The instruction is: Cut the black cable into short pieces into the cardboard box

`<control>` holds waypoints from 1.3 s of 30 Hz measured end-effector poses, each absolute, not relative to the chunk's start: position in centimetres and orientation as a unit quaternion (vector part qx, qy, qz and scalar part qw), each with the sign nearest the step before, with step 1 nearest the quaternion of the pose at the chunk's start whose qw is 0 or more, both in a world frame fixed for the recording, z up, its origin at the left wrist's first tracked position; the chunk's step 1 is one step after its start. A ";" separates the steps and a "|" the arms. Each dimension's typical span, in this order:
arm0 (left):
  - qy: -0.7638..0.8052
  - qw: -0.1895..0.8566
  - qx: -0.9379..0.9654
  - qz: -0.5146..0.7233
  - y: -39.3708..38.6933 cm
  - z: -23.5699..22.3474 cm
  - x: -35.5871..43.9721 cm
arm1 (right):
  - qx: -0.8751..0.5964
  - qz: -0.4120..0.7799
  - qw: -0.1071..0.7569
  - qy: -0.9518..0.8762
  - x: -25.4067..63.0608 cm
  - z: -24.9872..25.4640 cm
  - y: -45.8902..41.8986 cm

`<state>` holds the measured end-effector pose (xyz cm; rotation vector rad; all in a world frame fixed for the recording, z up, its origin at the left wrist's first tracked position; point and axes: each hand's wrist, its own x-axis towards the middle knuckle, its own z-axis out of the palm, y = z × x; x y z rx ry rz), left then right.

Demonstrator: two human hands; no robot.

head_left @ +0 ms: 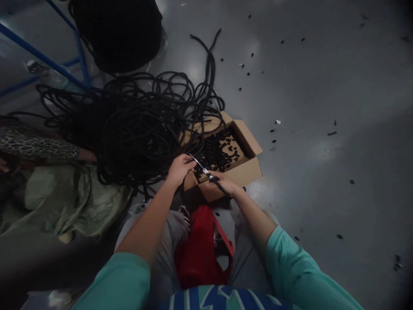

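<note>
My right hand (226,183) is closed around a slim, long-bladed cutting tool (206,171) with a dark handle; whether it is scissors or a knife is unclear. Its blade points up and left, toward my left hand (180,170). My left fingers are pinched together beside the blade tip, and what they hold is too small to make out. Under both hands stands an open cardboard box (247,174) with many short black pieces (217,153) inside. A large tangle of black cord (138,125) lies left of the box, some loops hanging over its edge.
A big black coil (116,34) stands at the back beside a blue metal frame (41,51). On the left are another person's patterned sleeve (38,142) and green cloth (74,198). A red stool-like object (196,249) is between my legs. Black scraps dot the grey floor (306,86).
</note>
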<state>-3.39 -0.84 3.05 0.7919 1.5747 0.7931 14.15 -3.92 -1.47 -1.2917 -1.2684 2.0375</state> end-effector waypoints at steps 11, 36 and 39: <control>0.688 0.541 0.358 0.326 -0.9 3.3 -3.3 | -0.471 0.690 0.229 -0.500 13.9 -1.9 -4.2; 0.617 0.651 0.323 0.300 -0.8 3.9 -3.3 | -0.477 0.627 0.249 -0.563 13.8 -2.1 -4.2; 0.615 0.653 0.327 0.298 -0.6 3.8 -3.7 | -0.471 0.630 0.257 -0.562 13.6 -2.1 -4.2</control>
